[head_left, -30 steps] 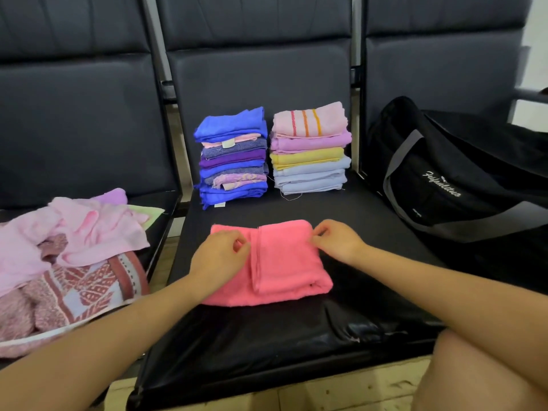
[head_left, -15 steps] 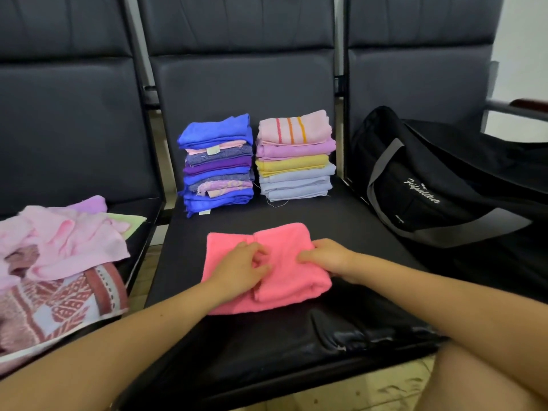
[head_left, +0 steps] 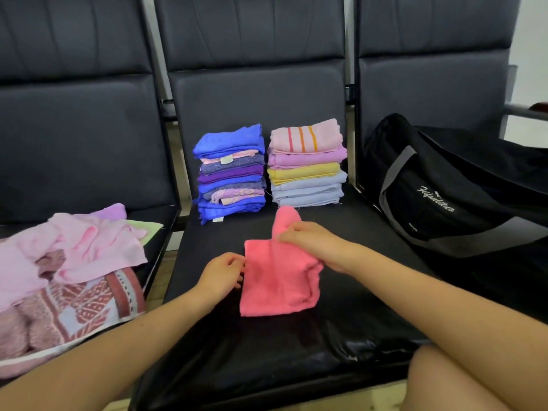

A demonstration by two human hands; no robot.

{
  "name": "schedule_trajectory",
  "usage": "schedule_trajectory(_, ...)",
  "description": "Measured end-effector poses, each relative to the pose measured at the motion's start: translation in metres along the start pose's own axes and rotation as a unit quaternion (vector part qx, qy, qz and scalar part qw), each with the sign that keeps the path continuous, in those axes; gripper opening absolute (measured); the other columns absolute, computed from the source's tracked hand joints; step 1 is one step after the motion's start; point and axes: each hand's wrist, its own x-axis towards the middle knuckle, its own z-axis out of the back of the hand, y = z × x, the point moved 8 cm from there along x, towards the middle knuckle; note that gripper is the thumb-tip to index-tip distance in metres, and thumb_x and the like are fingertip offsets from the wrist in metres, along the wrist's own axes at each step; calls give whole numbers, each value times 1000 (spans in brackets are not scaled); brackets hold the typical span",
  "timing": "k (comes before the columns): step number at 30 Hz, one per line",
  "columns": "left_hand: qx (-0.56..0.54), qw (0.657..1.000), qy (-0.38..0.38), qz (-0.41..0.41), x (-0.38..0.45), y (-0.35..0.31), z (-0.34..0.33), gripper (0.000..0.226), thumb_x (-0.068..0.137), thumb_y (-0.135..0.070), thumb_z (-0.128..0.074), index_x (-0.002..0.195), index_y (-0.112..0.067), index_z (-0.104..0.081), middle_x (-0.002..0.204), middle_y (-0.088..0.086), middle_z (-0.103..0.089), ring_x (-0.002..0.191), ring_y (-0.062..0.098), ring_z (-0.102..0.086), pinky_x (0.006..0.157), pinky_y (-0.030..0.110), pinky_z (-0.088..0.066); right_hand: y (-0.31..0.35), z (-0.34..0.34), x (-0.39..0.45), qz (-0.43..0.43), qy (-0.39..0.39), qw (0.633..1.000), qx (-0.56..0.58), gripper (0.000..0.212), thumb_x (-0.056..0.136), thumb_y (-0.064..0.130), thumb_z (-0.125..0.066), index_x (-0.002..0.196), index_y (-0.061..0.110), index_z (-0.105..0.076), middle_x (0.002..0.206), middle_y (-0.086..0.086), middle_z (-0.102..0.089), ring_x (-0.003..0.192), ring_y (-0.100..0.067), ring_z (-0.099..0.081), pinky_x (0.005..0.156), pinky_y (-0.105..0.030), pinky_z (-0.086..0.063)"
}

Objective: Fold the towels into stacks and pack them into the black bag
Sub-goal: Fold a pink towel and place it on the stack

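Observation:
A coral-pink towel (head_left: 275, 280) lies partly folded on the middle black seat (head_left: 267, 360). My right hand (head_left: 314, 244) grips its upper right part and lifts it, so one corner stands up toward the stacks. My left hand (head_left: 222, 272) pinches the towel's left edge. Behind it stand two folded stacks: a blue and purple stack (head_left: 231, 173) on the left, and a pink, yellow and pale blue stack (head_left: 307, 164) on the right. The black bag (head_left: 444, 188) with grey straps rests on the right seat.
A heap of unfolded pink and patterned towels (head_left: 74, 271) covers the left seat. Seat backs (head_left: 255, 90) rise right behind the stacks. My bare knee (head_left: 453, 381) is at the lower right, by the seat's front edge.
The towel lay flat under both hands before. Now my right hand has raised its right side, and my left hand has shifted to the left edge.

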Motion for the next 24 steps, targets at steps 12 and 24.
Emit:
schedule_trajectory(12,72,997,-5,6,8,0,-1,37,96,-27,-46,89,4,-64,86,13,-62,75,19,-50,77,41,-45,-45,-16,9,-18,0,993,-113,18,87,28,-62,82,12,-55,77,-10,-47,70,-19,-49,55,-28,-46)
schedule_trajectory(24,-45,997,46,52,-2,-9,-25,38,102,-39,-34,99,-14,-62,101,8,-69,86,20,-61,76,33,-50,-24,-34,15,-25,44,985,167,38,59,19,-67,96,9,-67,90,-8,-70,80,-16,-66,72,-25,-54)
